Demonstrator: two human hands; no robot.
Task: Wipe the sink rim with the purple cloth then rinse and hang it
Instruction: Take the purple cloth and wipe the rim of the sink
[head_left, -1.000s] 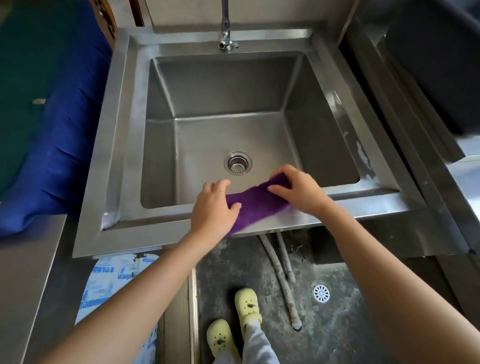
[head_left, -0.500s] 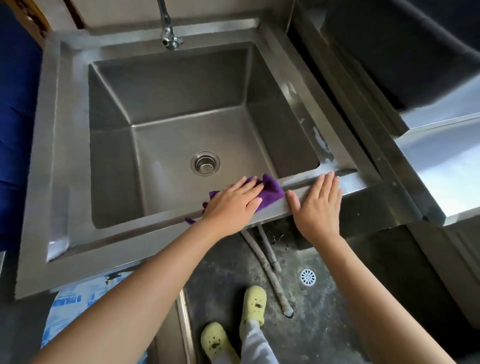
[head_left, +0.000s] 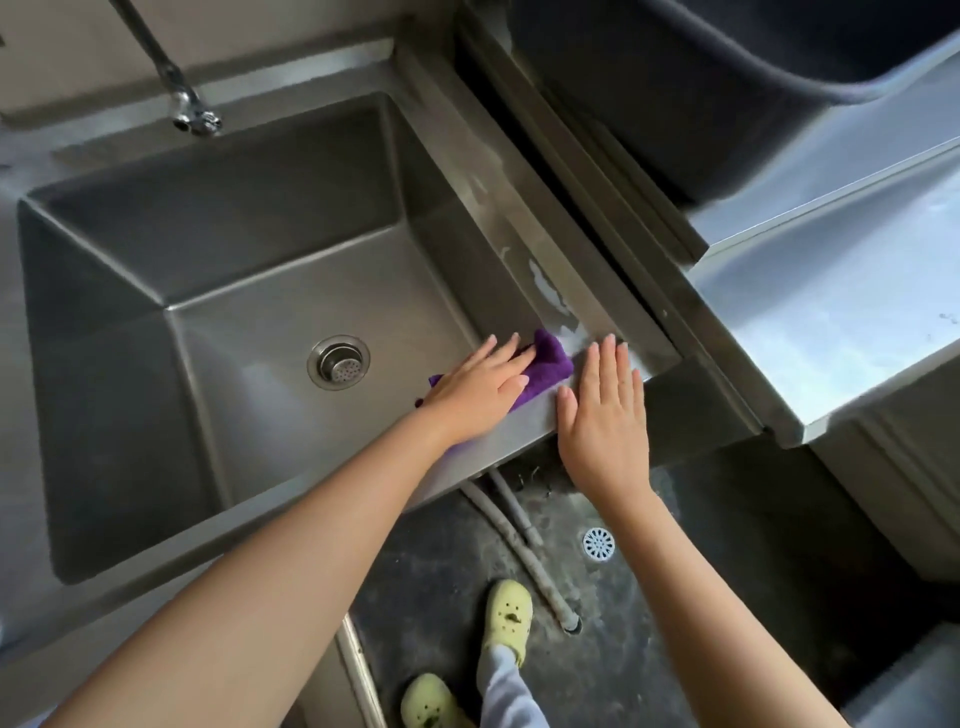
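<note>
Cloth, purple and crumpled, lies on the sink rim at frame centre. Left hand presses flat on it; right hand rests open just beside, fingers spread.

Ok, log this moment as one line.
step: wiping rim | left hand: flat on purple cloth, front-right corner | right hand: flat on sink rim | tap: off
</note>
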